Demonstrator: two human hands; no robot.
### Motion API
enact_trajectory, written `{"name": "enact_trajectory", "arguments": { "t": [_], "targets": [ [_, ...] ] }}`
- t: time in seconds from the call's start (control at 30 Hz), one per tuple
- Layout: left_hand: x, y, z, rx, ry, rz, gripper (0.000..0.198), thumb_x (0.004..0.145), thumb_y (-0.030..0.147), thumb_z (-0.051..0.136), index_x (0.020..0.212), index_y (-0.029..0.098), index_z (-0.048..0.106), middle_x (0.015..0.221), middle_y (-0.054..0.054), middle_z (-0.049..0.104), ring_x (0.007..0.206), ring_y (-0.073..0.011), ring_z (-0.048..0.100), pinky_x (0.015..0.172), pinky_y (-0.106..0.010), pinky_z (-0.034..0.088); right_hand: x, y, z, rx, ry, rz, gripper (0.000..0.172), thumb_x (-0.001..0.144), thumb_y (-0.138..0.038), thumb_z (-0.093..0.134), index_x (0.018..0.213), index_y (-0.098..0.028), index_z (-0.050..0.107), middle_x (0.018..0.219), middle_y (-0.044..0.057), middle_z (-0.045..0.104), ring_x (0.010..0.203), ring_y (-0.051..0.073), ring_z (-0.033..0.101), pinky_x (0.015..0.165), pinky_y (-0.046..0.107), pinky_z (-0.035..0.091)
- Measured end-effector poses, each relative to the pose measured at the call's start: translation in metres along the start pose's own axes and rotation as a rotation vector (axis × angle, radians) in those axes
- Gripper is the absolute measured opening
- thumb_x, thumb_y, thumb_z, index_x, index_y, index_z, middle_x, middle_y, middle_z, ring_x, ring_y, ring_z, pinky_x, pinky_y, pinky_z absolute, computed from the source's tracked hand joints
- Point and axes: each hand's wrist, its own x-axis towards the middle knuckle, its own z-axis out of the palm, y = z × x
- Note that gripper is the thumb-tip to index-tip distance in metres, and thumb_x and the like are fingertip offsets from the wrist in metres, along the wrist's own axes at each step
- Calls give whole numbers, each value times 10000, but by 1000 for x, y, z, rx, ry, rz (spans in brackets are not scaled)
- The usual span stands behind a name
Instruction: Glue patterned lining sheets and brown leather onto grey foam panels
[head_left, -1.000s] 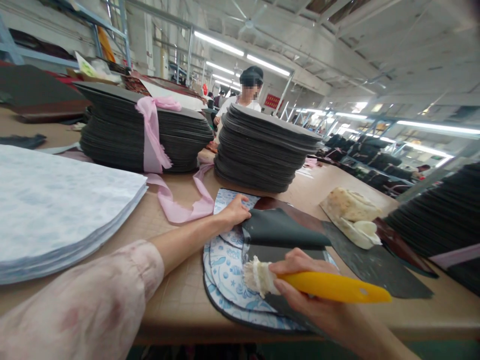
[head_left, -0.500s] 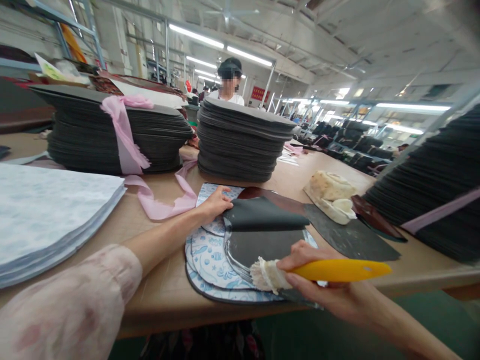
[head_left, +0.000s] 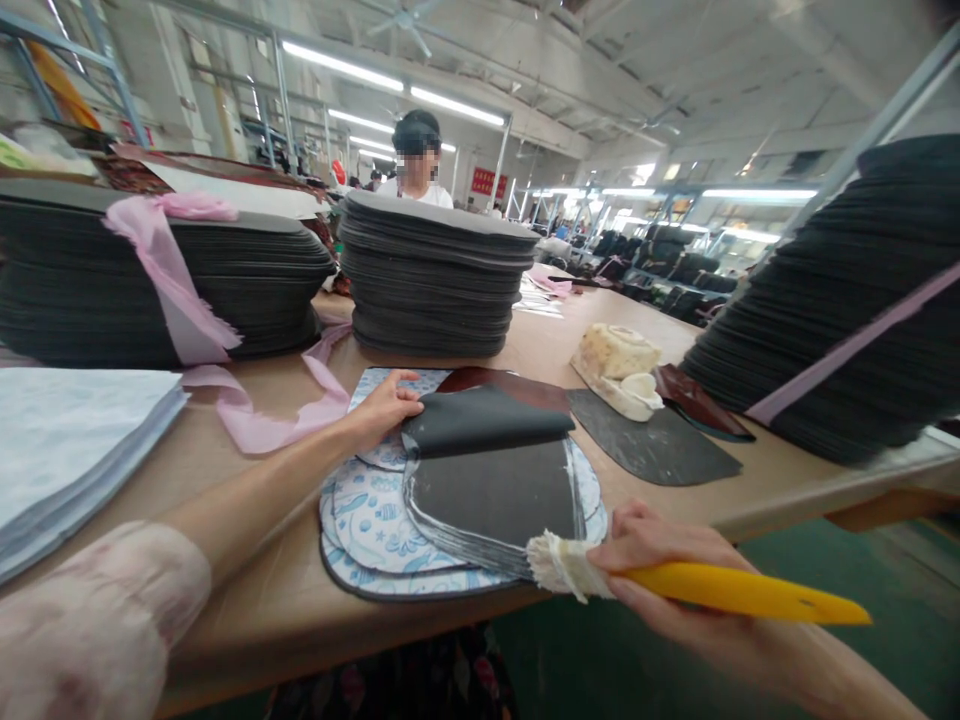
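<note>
My left hand pinches the left edge of a dark sheet, which is folded back over a brown piece. Below the fold lies a layered set of dark pieces with whitish smears along their stepped edges. They rest on blue-and-white printed pieces with a dark border. In my right hand is a brush with a yellow handle and a wrapped, pale, frayed head. Its bristles are at the lower right corner of the dark pieces; whether they touch is hard to tell.
Tall stacks of dark sheets stand behind the work, with another stack at right. A crusted cream-coloured container sits on a dark sheet. Pink cloth strip and white printed sheets lie left. A person is beyond.
The brush has moved right along the lower edge of the dark pieces to their corner. My left hand still holds the folded sheet. The view has shifted to the right.
</note>
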Motion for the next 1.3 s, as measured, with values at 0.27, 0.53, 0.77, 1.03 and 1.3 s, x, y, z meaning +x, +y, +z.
{"name": "enact_trajectory", "arguments": {
  "t": [0.27, 0.53, 0.77, 1.03, 1.3],
  "targets": [
    [-3, 4, 1, -1, -8, 10, 485, 601, 120, 616, 1051, 191, 451, 657, 67, 492, 493, -75, 490, 438, -179, 335, -39, 37, -16, -66, -24, 44, 153, 758, -222, 622, 875, -295, 687, 743, -11, 678, 686, 161, 633, 796, 339, 526],
    [-1, 3, 1, -3, 2, 23, 493, 571, 131, 636, 1029, 185, 459, 656, 61, 500, 503, -84, 498, 445, -183, 346, -47, 12, -38, 40, 298, 98, 154, 715, -205, 651, 822, -310, 687, 730, -4, 679, 696, 182, 648, 581, 246, 540],
    [-1, 2, 2, 27, 21, 38, 531, 546, 166, 649, 1040, 184, 455, 673, 60, 498, 507, -84, 496, 460, -191, 352, 9, -12, -4, 249, 194, -39, 159, 769, -217, 609, 913, -247, 668, 786, 6, 699, 765, 161, 625, 732, 291, 526],
    [-3, 4, 0, 45, 12, 55, 520, 518, 220, 670, 1007, 159, 504, 689, 51, 507, 533, -96, 510, 466, -197, 355, -10, 14, -8, 176, 65, 66, 127, 787, -219, 585, 881, -222, 671, 812, 17, 690, 791, 153, 619, 757, 295, 515],
    [-1, 3, -2, 24, -3, 46, 513, 497, 252, 693, 972, 159, 524, 657, 48, 523, 547, -110, 506, 493, -206, 360, -34, 36, -31, 166, 378, 380, 198, 745, -377, 629, 872, -233, 681, 890, 41, 703, 856, 210, 643, 790, 320, 541]
  ]
}}
